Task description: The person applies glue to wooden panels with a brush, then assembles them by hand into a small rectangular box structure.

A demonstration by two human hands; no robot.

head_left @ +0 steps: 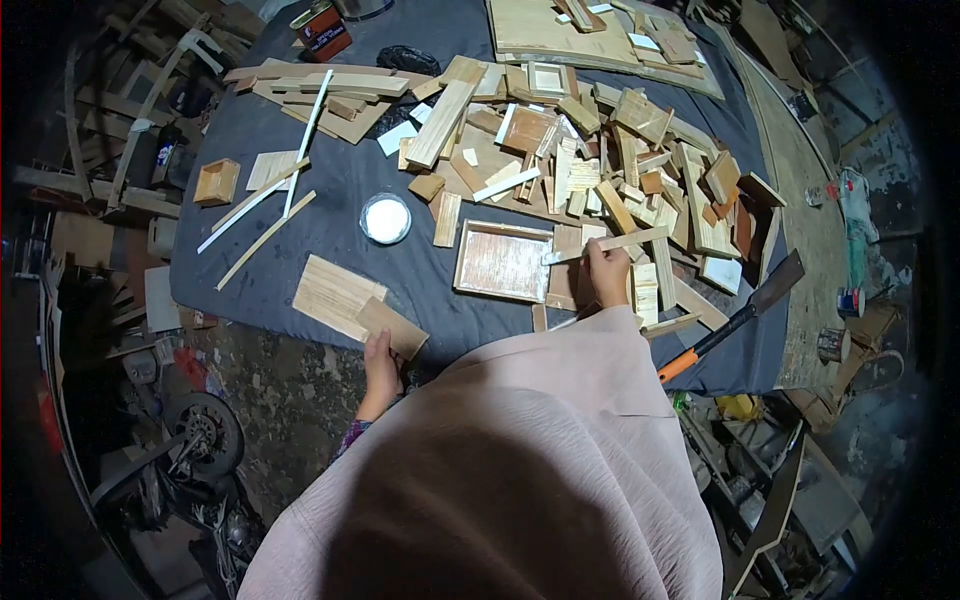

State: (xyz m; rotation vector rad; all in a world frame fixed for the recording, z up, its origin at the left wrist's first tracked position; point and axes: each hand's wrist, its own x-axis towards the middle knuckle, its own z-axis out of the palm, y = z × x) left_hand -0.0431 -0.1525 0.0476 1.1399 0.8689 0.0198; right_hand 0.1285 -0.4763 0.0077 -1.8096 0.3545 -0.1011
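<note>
My right hand (608, 272) is closed around a flat wooden stick (640, 237). The stick's whitish end reaches over the right side of a shallow wooden tray (457, 262), whose floor is streaked with white. At the cloth's front edge my left hand (380, 362) grips a small thin wooden board (396, 328). That board overlaps the corner of a larger pale wooden panel (330, 292). A round tub of white paste or paint (386, 218) stands behind the panel, left of the tray.
A heap of wood offcuts (640, 170) covers the back right of the dark cloth (270, 285). At the right edge lies a long-bladed tool with an orange-tipped handle (735, 325). Thin strips (265, 240) and a small wooden box (216, 182) lie left. A red can (321, 32) stands behind.
</note>
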